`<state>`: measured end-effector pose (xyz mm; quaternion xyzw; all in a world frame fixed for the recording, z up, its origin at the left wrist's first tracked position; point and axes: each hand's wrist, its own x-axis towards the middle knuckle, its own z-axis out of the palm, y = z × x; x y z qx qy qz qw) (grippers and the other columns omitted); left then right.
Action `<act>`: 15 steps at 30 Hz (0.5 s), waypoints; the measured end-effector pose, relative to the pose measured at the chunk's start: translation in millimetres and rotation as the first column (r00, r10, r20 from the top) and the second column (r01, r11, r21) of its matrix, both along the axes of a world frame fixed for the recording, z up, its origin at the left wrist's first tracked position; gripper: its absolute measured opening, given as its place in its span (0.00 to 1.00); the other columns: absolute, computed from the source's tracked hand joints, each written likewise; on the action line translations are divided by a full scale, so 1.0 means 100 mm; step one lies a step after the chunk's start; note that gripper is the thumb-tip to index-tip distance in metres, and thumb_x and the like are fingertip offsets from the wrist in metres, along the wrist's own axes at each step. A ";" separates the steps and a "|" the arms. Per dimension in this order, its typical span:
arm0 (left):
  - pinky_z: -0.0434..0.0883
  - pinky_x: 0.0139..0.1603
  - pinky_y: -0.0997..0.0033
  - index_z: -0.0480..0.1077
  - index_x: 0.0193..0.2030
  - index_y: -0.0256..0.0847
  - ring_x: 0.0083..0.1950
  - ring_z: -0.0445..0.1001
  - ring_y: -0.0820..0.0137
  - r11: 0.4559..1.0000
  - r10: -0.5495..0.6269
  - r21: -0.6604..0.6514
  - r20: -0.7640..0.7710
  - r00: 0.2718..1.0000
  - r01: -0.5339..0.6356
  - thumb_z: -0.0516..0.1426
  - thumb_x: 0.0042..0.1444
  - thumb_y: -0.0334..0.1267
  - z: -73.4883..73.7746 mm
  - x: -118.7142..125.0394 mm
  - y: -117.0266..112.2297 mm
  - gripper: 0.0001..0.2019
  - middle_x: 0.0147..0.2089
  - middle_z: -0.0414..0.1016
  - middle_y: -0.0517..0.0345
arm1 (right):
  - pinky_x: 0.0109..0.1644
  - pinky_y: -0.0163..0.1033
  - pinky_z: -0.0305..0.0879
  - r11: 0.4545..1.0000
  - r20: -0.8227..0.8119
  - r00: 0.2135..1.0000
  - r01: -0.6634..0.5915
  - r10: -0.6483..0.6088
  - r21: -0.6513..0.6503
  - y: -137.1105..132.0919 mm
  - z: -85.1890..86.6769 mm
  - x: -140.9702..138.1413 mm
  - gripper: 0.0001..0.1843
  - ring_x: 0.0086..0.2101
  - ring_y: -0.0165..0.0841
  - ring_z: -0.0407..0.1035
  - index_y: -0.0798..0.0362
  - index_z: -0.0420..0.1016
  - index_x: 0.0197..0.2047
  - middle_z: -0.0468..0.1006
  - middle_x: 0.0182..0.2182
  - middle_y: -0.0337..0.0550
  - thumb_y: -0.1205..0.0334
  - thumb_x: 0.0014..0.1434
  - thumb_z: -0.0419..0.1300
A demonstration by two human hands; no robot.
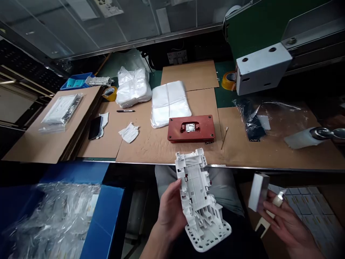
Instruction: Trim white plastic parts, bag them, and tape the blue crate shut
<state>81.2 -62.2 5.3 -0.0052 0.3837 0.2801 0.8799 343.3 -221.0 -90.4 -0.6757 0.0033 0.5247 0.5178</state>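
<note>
My left hand is closed on the edge of a white moulded plastic housing, held upright above my lap with its ribbed, open side showing. A wide perforated flange forms its lower end. My right hand is closed around a silver-grey rectangular block and a craft knife with a beige handle, its metal tip pointing up. Both stay apart from the housing. On the table just beyond the housing sits a red block-shaped fixture with a small metal plate in its recess.
Stacked white bags, a crumpled cloth, a phone and a pen lie on the cardboard-covered table. A cotton swab and a bottle are rightward. A blue box stands lower left; a grey machine part overhangs.
</note>
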 end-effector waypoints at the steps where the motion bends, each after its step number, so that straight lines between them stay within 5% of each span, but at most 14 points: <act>1: 0.67 0.64 0.49 0.80 0.49 0.33 0.56 0.78 0.47 1.000 0.018 0.009 -0.042 0.999 -0.017 0.59 0.59 0.43 -0.01 -0.01 -0.02 0.18 0.45 0.84 0.44 | 0.19 0.35 0.67 0.996 -0.062 0.995 -0.072 0.075 0.048 0.17 0.17 -0.08 0.22 0.20 0.32 0.68 0.46 0.81 0.37 0.77 0.25 0.38 0.56 0.35 0.78; 3: 0.67 0.64 0.51 0.80 0.45 0.34 0.55 0.78 0.49 0.997 0.064 0.041 -0.125 0.990 -0.059 0.61 0.59 0.41 -0.04 -0.04 -0.08 0.14 0.42 0.84 0.47 | 0.21 0.33 0.66 0.958 -0.178 0.948 -0.238 0.265 0.163 0.48 0.48 -0.24 0.22 0.21 0.29 0.68 0.48 0.82 0.39 0.78 0.26 0.38 0.58 0.39 0.78; 6: 0.66 0.65 0.54 0.80 0.43 0.37 0.56 0.77 0.52 0.991 0.108 0.094 -0.174 0.979 -0.093 0.62 0.58 0.39 -0.08 -0.08 -0.19 0.11 0.43 0.84 0.50 | 0.39 0.37 0.73 0.863 -0.246 0.833 -0.438 0.495 0.253 0.80 0.75 -0.48 0.21 0.33 0.34 0.75 0.53 0.82 0.41 0.82 0.33 0.43 0.60 0.43 0.78; 15: 0.67 0.64 0.53 0.74 0.56 0.35 0.58 0.76 0.50 0.989 0.088 0.134 -0.143 0.986 -0.068 0.61 0.60 0.43 -0.12 -0.14 -0.34 0.20 0.50 0.82 0.46 | 0.46 0.40 0.70 0.749 -0.202 0.727 -0.599 0.657 0.282 0.97 0.64 -0.87 0.22 0.38 0.38 0.77 0.55 0.80 0.43 0.82 0.33 0.43 0.60 0.45 0.78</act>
